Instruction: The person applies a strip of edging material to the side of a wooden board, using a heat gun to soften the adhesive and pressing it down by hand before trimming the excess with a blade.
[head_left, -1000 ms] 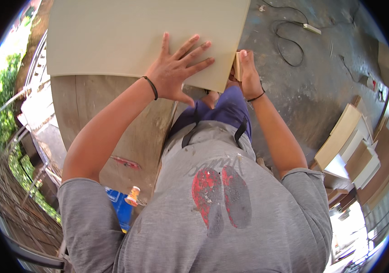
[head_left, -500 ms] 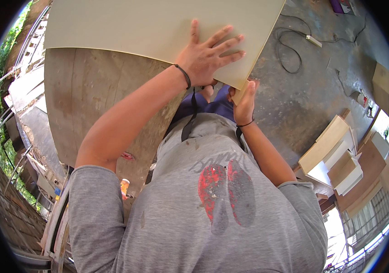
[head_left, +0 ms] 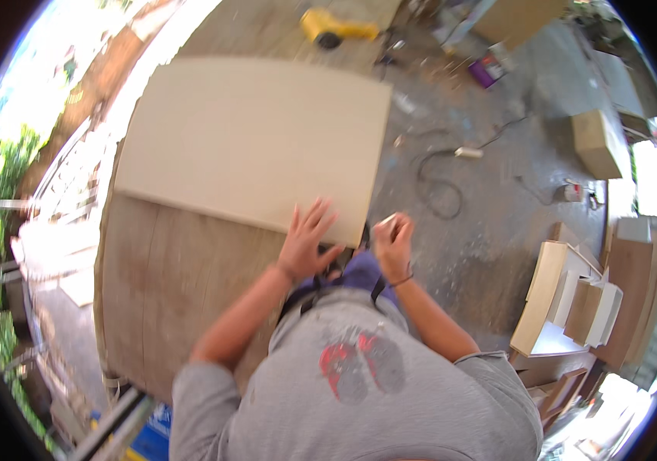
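Note:
A large pale cream panel (head_left: 259,138) lies flat on a brown wooden work table (head_left: 182,284). My left hand (head_left: 307,247) rests on the panel's near edge close to its right corner, fingers spread. Just right of that corner, apart from the panel, my right hand (head_left: 394,250) is closed around a small pale block (head_left: 387,220). Only one end of the block shows above the fingers, and motion blurs it, so its exact kind is unclear.
A yellow power tool (head_left: 336,29) lies beyond the panel. On the concrete floor at right are a looped cable (head_left: 440,203), a purple box (head_left: 486,71) and a small tub (head_left: 572,191). Pale wooden box parts (head_left: 547,296) stand at the lower right.
The view has shifted, and the whole panel now shows. My right hand has come away from the panel's edge with the small block. My left hand lies nearer the panel's front edge.

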Motion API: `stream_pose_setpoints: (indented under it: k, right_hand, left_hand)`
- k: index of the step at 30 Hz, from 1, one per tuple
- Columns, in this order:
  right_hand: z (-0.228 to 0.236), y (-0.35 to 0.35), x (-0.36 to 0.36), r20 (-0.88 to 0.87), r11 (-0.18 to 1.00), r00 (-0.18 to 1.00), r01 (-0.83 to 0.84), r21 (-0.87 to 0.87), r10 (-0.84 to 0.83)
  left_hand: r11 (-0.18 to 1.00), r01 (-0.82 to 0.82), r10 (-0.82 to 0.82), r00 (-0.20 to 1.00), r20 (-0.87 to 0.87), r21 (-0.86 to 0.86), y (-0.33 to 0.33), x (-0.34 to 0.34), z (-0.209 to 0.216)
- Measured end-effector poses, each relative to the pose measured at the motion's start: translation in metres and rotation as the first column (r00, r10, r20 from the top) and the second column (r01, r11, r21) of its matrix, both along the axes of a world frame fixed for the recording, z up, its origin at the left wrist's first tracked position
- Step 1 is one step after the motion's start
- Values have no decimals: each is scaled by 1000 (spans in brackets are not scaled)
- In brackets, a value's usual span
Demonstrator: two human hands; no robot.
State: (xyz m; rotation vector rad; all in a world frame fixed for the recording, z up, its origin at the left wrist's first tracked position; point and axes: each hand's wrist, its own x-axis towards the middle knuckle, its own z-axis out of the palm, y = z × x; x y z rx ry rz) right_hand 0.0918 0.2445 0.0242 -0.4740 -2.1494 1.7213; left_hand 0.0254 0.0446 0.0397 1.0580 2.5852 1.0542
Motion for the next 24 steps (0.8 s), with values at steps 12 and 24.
stream_pose_setpoints:
  k: [12,24]
  right_hand:
    - [57,-93,-29,23,639,648,-755,150,761]
    - [-55,71,-170,435,985,884,149,91,-174]
  left_hand:
    - [121,-939,102,334,937,322,-82,65,-8]
    - [79,-888,994,107,-37,-453,-298,178,-59]
